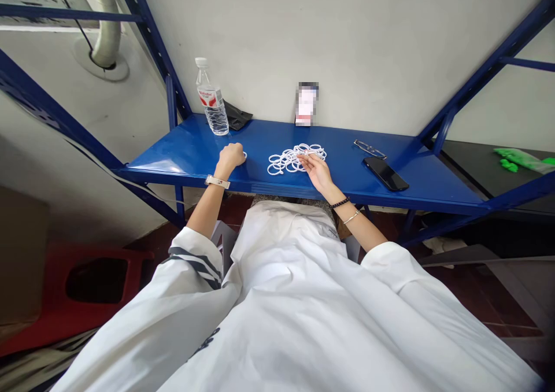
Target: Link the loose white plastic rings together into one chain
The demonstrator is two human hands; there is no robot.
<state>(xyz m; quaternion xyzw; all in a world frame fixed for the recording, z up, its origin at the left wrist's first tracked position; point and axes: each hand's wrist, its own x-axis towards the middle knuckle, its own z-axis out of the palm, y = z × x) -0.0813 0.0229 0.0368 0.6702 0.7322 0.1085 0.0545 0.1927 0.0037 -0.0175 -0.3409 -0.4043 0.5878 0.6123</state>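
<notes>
A loose heap of several white rings [291,159] lies in the middle of the blue metal shelf [416,181]. My right hand [317,170] rests at the heap's right edge, fingers stretched out and touching the nearest rings. My left hand [231,155] sits to the left of the heap, curled into a fist. A bit of white ring [245,155] shows at its fingers. A watch is on my left wrist and two bracelets are on my right wrist.
A clear water bottle [212,102] stands at the back left beside a dark pouch [237,116]. A small card [306,105] leans on the wall. Glasses [369,148] and a black phone [385,173] lie to the right. A red stool [87,282] stands lower left.
</notes>
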